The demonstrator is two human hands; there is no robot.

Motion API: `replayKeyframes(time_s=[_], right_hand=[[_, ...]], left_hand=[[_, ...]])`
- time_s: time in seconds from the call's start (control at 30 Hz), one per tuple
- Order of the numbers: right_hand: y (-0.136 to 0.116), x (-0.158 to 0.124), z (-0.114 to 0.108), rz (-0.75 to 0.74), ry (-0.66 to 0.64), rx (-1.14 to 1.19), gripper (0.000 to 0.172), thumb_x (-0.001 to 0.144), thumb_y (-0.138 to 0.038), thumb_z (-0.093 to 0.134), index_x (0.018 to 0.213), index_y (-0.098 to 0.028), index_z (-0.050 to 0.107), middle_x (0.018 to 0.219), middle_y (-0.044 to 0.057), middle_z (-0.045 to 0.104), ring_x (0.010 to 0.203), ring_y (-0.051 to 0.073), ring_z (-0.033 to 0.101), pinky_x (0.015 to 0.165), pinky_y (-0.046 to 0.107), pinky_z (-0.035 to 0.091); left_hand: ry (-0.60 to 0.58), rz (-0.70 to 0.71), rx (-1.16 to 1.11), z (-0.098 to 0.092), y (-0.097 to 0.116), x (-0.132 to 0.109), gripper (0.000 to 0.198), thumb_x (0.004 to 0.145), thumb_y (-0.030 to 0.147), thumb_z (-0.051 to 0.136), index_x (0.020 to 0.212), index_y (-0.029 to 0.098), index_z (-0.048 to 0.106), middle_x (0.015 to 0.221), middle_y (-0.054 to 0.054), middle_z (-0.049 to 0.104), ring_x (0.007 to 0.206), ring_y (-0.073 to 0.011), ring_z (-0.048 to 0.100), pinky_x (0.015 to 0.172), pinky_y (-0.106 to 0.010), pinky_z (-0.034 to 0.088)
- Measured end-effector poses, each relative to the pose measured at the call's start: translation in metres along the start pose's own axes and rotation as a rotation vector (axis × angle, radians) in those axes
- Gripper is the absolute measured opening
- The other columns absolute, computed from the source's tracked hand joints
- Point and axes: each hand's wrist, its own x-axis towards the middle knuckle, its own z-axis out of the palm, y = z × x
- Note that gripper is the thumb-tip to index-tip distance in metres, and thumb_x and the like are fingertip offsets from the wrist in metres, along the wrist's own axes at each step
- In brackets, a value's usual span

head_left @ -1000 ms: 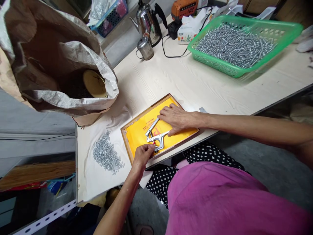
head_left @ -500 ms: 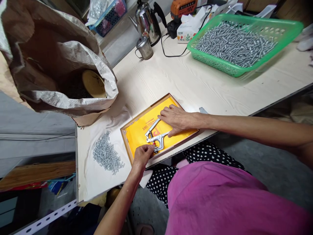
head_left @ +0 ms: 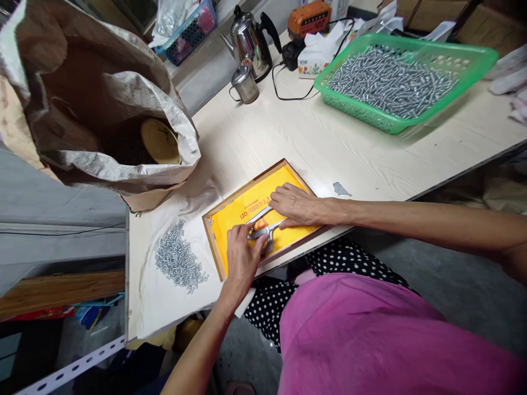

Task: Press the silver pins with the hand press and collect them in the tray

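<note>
A pair of silver snap pliers (head_left: 269,230) lies over the yellow printed sheet (head_left: 230,219) in a shallow brown-edged tray (head_left: 214,257). My right hand (head_left: 297,205) is closed around the handle ends, fingers on the upper handle and thumb by the lower one. At the jaw end, my left hand (head_left: 242,253) grips the head of the pliers between fingers and thumb, covering most of the jaws. Whether a small part sits in the jaws is hidden. Left of the tray, a pile of small metal pins (head_left: 179,260) rests on a white cloth (head_left: 156,312).
A green basket (head_left: 393,127) full of similar metal pieces stands at the back right. A large open sack (head_left: 160,178) with a yellow bowl (head_left: 160,142) inside is at the left. Behind are a kettle (head_left: 251,44), a metal cup (head_left: 246,86) and an orange battery (head_left: 308,19).
My left hand has shifted up from beside the lower jaw and now wraps the pliers' head. The handles look closer together. My right hand stays on the handles.
</note>
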Motion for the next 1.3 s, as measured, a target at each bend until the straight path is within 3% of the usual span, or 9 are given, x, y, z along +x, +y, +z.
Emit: replayKeyframes(time_s=[0.1,0.17,0.33,0.63,0.83,0.97,1.07,1.17,1.3], right_hand=[[-0.002,0.006,-0.003,-0.011,0.029,0.0,0.044,0.092,-0.049,0.067,0.111,-0.009,0.064,0.109,0.015,0.063,0.102,0.028,0.048,0.087,0.04,0.033],[-0.003,0.011,-0.004,-0.003,0.018,0.023,0.045,0.092,-0.048,0.067,0.113,-0.008,0.064,0.109,0.015,0.063,0.104,0.029,0.048,0.088,0.041,0.034],[-0.002,0.017,-0.001,0.024,-0.052,0.072,0.053,0.09,-0.048,0.07,0.123,-0.008,0.061,0.114,0.016,0.063,0.103,0.028,0.051,0.083,0.039,0.039],[-0.014,0.017,-0.002,0.1,-0.13,0.11,0.018,0.098,-0.023,0.059,0.106,-0.01,0.069,0.105,0.015,0.067,0.105,0.027,0.057,0.081,0.036,0.043],[-0.016,0.015,0.005,0.089,-0.137,0.111,0.022,0.101,-0.012,0.047,0.105,-0.009,0.068,0.105,0.014,0.068,0.103,0.025,0.06,0.081,0.036,0.044],[-0.018,0.013,0.008,0.099,-0.041,0.056,0.023,0.1,-0.022,0.055,0.117,-0.01,0.065,0.116,0.017,0.066,0.111,0.029,0.056,0.086,0.04,0.045],[-0.023,0.011,0.011,0.024,0.022,0.043,0.019,0.102,-0.024,0.051,0.109,-0.015,0.066,0.125,0.016,0.063,0.118,0.029,0.051,0.09,0.041,0.042],[-0.028,0.011,0.016,-0.011,0.024,0.084,0.024,0.103,-0.015,0.041,0.106,-0.02,0.064,0.11,0.009,0.066,0.109,0.025,0.054,0.087,0.039,0.039],[-0.026,0.016,0.015,0.004,0.061,0.203,0.021,0.105,-0.02,0.038,0.106,-0.02,0.059,0.104,0.006,0.067,0.09,0.02,0.055,0.076,0.035,0.034]], left_hand=[[-0.113,0.218,0.132,0.009,0.006,0.024,0.059,0.083,0.036,0.077,0.136,0.018,0.057,0.138,-0.016,0.058,0.128,-0.0337,0.051,0.109,-0.05,0.045],[-0.19,0.254,0.194,0.017,0.005,0.039,0.067,0.084,0.034,0.076,0.142,0.014,0.049,0.143,-0.02,0.053,0.131,-0.0353,0.048,0.111,-0.052,0.044],[-0.247,0.23,0.256,0.028,-0.002,0.054,0.054,0.088,0.031,0.07,0.136,0.017,0.051,0.129,-0.016,0.06,0.116,-0.0317,0.056,0.101,-0.05,0.049],[-0.216,0.234,0.203,0.025,0.002,0.045,0.014,0.096,0.029,0.061,0.106,0.021,0.066,0.099,-0.009,0.067,0.098,-0.0268,0.058,0.086,-0.039,0.05],[-0.234,0.234,0.199,0.026,0.0,0.045,0.012,0.097,0.029,0.06,0.099,0.021,0.068,0.096,-0.008,0.068,0.097,-0.0255,0.06,0.085,-0.037,0.05],[-0.19,0.191,0.193,0.022,-0.01,0.053,0.037,0.085,0.035,0.076,0.118,0.019,0.067,0.112,-0.011,0.07,0.105,-0.0289,0.061,0.093,-0.042,0.051],[-0.195,0.141,0.118,0.01,-0.02,0.059,0.058,0.076,0.039,0.083,0.128,0.019,0.064,0.123,-0.013,0.069,0.115,-0.0316,0.061,0.1,-0.046,0.049],[-0.123,0.037,-0.023,-0.01,-0.028,0.058,0.048,0.079,0.043,0.078,0.119,0.018,0.07,0.124,-0.014,0.07,0.114,-0.0308,0.064,0.1,-0.044,0.05],[0.165,-0.227,-0.258,-0.036,-0.039,0.04,0.039,0.083,0.051,0.067,0.1,0.016,0.073,0.102,-0.011,0.074,0.09,-0.0228,0.069,0.083,-0.035,0.055]])
